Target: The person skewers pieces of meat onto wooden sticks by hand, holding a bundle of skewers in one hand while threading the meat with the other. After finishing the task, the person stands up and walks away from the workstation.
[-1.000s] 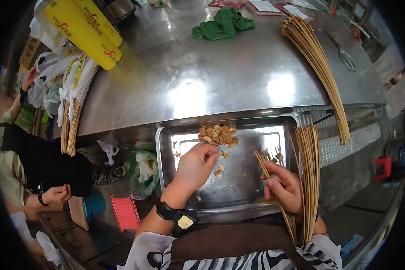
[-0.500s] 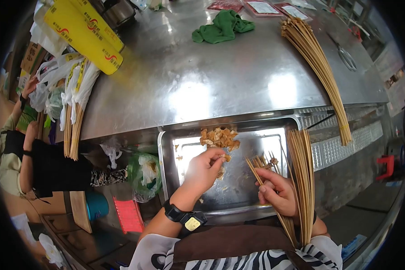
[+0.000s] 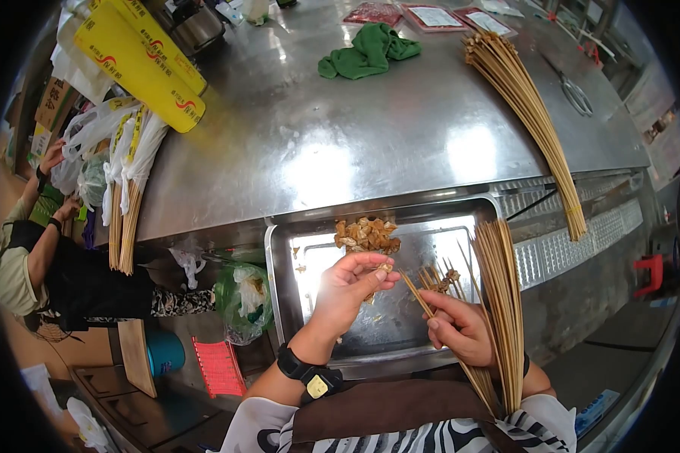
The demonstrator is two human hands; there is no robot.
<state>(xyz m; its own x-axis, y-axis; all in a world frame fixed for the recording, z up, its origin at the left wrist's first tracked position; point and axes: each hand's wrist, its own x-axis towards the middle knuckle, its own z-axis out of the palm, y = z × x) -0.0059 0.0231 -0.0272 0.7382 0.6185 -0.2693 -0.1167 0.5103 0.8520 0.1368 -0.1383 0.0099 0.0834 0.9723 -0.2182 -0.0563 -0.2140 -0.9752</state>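
My left hand (image 3: pixel 344 293), with a watch on its wrist, pinches a small piece of meat (image 3: pixel 386 267) over a metal tray (image 3: pixel 275 264). Held in my right hand (image 3: pixel 462 329) are thin bamboo skewers (image 3: pixel 415 293), one with its tip pointing up and left towards that piece. A pile of brownish meat pieces (image 3: pixel 366 235) lies at the back of the tray. Skewers with meat on them (image 3: pixel 447 281) rest in its right part, partly hidden by my right hand. Beside that hand a thick bundle of bare skewers (image 3: pixel 504 287) leans across the tray's right edge.
On the steel table (image 3: pixel 264 143) are a green cloth (image 3: pixel 370 53), another skewer bundle (image 3: pixel 523 98), scissors (image 3: pixel 574 94), packs of red meat (image 3: pixel 434 15) and yellow rolls (image 3: pixel 140 68). Another person (image 3: pixel 75 264) stands at the left, near plastic bags. A green bag (image 3: pixel 242 302) hangs left of the tray.
My left hand has moved slightly right with the meat piece, closer to the skewer tip. My right hand has shifted a little left. The other person's lower hand has moved towards the bags.
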